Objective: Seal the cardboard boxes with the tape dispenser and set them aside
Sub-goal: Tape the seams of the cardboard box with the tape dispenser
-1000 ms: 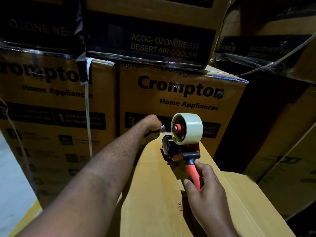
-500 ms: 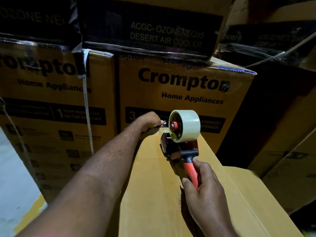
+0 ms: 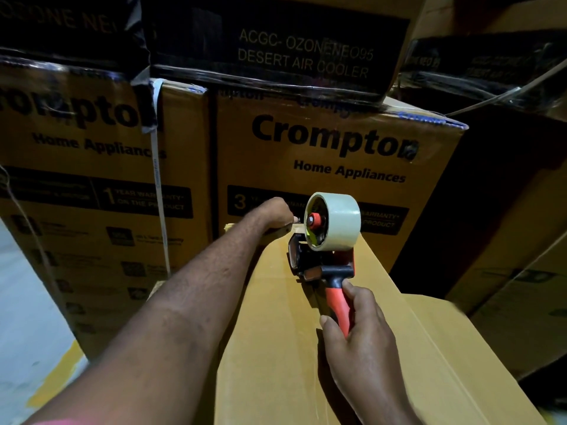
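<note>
Taping at the far end of the box

My right hand (image 3: 359, 329) grips the tape dispenser (image 3: 322, 265) by its red handle, nose down on the box (image 3: 276, 348). My left hand (image 3: 273, 214), fingers curled, pinches the tape end (image 3: 296, 228) at the box's far edge, beside the roll (image 3: 337, 222).

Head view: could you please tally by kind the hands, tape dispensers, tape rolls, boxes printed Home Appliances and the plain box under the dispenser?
Hands: 2, left hand, right hand
Tape dispenser: 1
Tape roll: 1
Home Appliances boxes: 2
Plain box: 1
Total: 7
</note>
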Motion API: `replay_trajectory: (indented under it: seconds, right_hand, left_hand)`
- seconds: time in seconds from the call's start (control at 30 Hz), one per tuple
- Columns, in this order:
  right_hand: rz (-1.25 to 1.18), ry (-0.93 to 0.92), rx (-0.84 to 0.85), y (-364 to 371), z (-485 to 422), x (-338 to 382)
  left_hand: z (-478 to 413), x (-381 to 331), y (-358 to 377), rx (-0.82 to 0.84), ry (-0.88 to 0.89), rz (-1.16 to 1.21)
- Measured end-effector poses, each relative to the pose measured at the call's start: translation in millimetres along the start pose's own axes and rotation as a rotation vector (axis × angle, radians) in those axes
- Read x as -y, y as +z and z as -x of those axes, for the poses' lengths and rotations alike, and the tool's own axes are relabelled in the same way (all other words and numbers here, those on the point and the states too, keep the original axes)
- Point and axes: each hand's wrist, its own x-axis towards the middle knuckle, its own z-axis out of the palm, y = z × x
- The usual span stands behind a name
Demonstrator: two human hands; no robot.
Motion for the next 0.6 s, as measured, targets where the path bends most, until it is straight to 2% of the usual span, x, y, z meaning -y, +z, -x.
replay_trajectory:
  seconds: [0.13, 0.27, 0.3, 0.47, 0.6]
  right_hand:
    - [0.019, -0.002, 0.009, -1, -1, -1]
    - [0.082, -0.033, 0.033, -4, 0, 0]
    - [0.097, -0.038, 0.045, -4, 0, 0]
    - [0.132, -0.064, 0.065, -10, -3, -2]
    - [0.167, -0.065, 0.067, -16, -3, 0]
  left_hand:
    - [1, 2, 3, -0.043, -0.009, 0.011]
    - [8, 7, 9, -0.228, 0.061, 0.035]
    - [11, 8, 11, -0.233, 0.084, 0.025]
    - [19, 8, 9, -0.004, 0.086, -0.026]
    - [26, 6, 9, 0.009, 0.105, -0.145]
